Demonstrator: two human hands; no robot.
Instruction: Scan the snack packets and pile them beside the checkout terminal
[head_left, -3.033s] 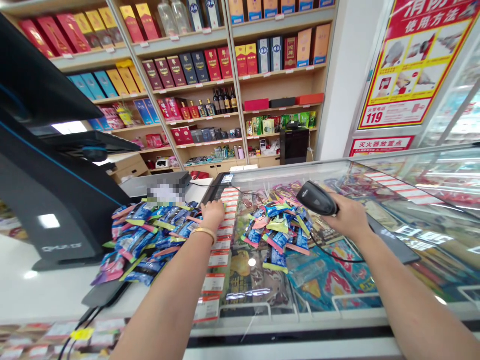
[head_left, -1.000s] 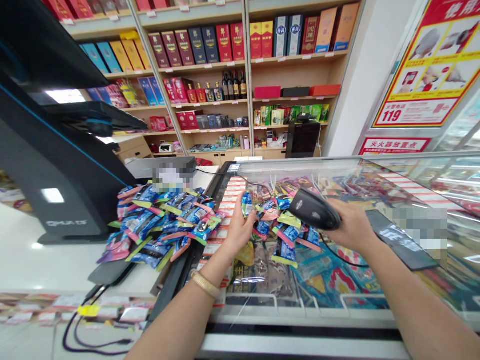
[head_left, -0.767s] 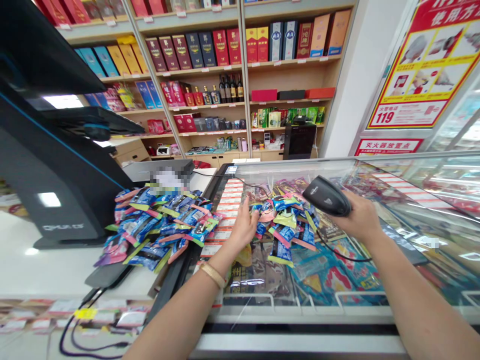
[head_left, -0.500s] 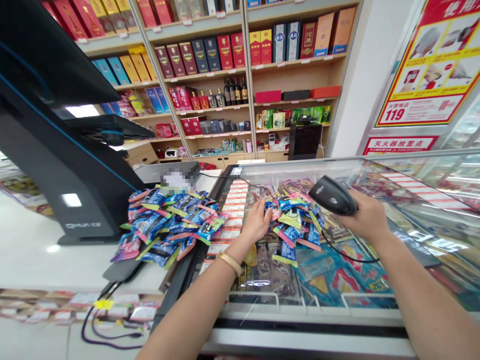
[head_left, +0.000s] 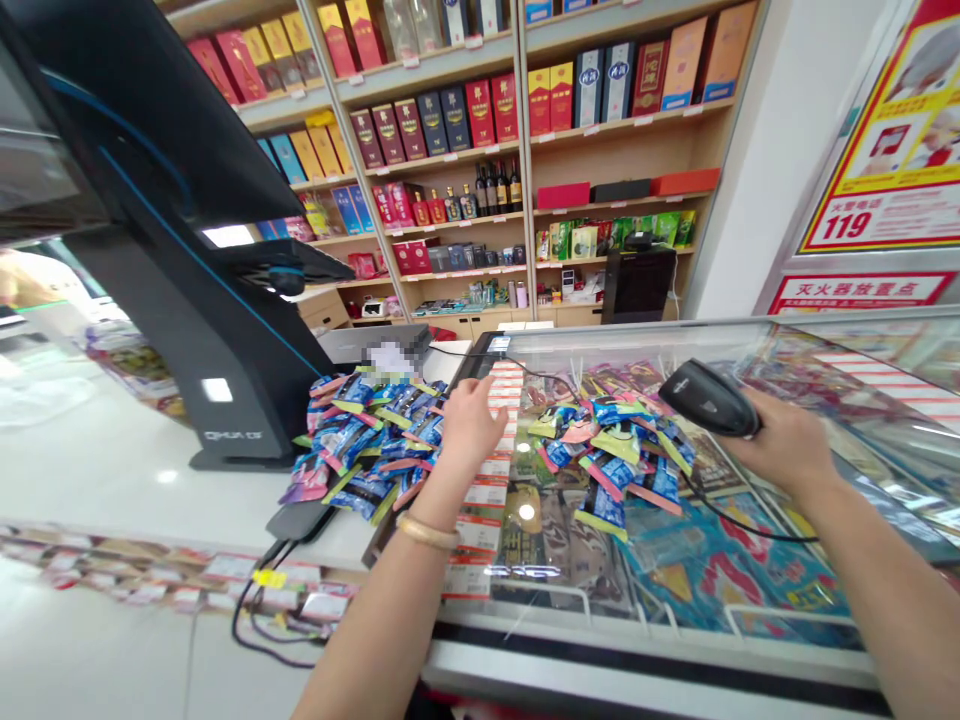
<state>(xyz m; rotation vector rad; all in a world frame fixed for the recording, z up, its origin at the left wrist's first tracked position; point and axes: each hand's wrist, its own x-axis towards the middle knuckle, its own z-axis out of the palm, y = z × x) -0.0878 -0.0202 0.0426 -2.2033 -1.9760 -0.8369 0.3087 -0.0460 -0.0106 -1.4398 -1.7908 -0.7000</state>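
Observation:
My right hand [head_left: 784, 445] is closed around a black barcode scanner [head_left: 709, 398], held over a heap of blue, green and pink snack packets [head_left: 615, 455] on the glass freezer lid [head_left: 675, 600]. My left hand [head_left: 469, 425], with a gold bracelet on the wrist, hovers between that heap and a larger heap of the same packets [head_left: 367, 440] on the white counter. Its fingers are curled together and I cannot see what, if anything, is in them.
A black checkout terminal [head_left: 195, 300] stands at the left on the white counter [head_left: 112, 470]. A strip of price labels [head_left: 484, 495] runs along the freezer's left edge. The scanner's cable [head_left: 720, 510] trails over the glass. Shelves of boxed bottles [head_left: 487, 110] fill the back wall.
My left hand has left the right heap and moved left toward the larger heap. The scanner hand has stayed over the right heap. The view has swung to the left.

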